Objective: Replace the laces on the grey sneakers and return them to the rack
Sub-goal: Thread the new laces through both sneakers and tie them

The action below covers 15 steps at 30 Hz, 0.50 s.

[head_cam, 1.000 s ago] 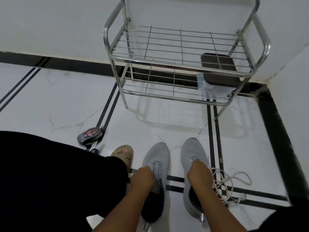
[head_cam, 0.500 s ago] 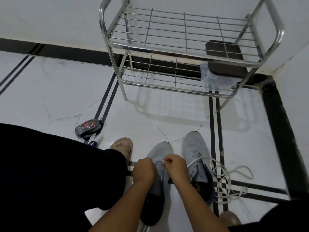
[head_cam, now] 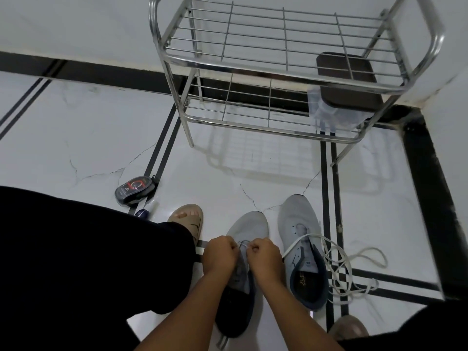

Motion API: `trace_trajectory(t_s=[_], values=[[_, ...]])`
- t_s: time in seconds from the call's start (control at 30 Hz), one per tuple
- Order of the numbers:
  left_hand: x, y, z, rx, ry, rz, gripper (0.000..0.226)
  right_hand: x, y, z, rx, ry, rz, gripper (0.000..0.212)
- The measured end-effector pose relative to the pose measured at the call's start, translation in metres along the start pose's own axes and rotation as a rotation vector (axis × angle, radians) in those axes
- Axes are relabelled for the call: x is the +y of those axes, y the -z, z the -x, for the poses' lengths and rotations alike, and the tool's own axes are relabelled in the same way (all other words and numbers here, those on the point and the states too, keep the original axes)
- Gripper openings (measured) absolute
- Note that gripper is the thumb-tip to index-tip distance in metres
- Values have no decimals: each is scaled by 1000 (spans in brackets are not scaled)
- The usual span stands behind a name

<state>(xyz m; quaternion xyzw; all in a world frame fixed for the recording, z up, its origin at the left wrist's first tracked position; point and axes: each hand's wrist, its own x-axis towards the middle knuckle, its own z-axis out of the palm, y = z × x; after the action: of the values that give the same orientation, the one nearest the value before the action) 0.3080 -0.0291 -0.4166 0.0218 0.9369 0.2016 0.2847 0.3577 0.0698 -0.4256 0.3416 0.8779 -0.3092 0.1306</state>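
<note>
Head view: the left hand (head_cam: 219, 255) and right hand (head_cam: 266, 257), fingers curled, pinch a white lace (head_cam: 339, 262) over the left grey sneaker (head_cam: 249, 230). The right grey sneaker (head_cam: 298, 224) stands just beside it on the floor (head_cam: 76, 138). Farther off, the metal rack (head_cam: 291, 46) stands against the wall.

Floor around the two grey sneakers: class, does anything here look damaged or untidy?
Yes. Thin cracks run through the white floor tile just ahead of the sneakers' toes, and a white lace lies in loose tangled loops right of the right sneaker.
</note>
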Motion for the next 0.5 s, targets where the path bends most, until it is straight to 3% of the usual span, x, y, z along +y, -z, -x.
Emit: trace_trajectory(t_s=[0.3, 0.5], values=[[-3, -7, -2, -38, -104, -28, 22, -1, -9, 0, 39, 127, 38, 20], [-1, -12, -11, 6, -34, 59, 21, 4, -4, 8, 92, 110, 198, 12]])
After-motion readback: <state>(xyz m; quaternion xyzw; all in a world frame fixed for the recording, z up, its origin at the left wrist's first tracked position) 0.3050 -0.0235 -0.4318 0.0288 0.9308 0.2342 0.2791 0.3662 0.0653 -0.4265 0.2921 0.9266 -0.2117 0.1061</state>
